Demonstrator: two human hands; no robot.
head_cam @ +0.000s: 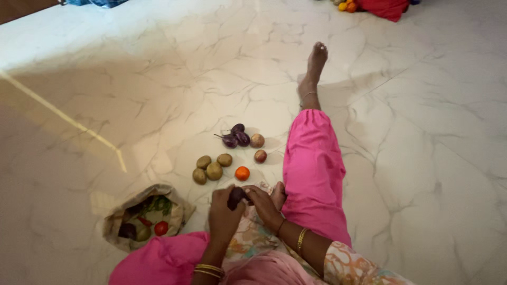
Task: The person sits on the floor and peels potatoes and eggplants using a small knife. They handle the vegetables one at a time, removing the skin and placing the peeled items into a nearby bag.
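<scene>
I sit on a white marble floor with my leg in pink cloth (312,169) stretched out. My left hand (223,217) and my right hand (264,205) together hold a small dark purple eggplant (235,196) just above my lap. Ahead of my hands lie sorted heaps: several potatoes (212,169), an orange tomato (242,173), small purple eggplants (235,137) and two reddish onions (258,148). An open cloth bag (145,215) rests to my left, with greens, a red tomato (161,228) and a dark eggplant inside.
A red cloth bundle (384,7) with orange fruits (348,6) lies at the far top edge. A blue cloth (95,2) shows at the top left. A bright streak of light (63,117) crosses the floor on the left.
</scene>
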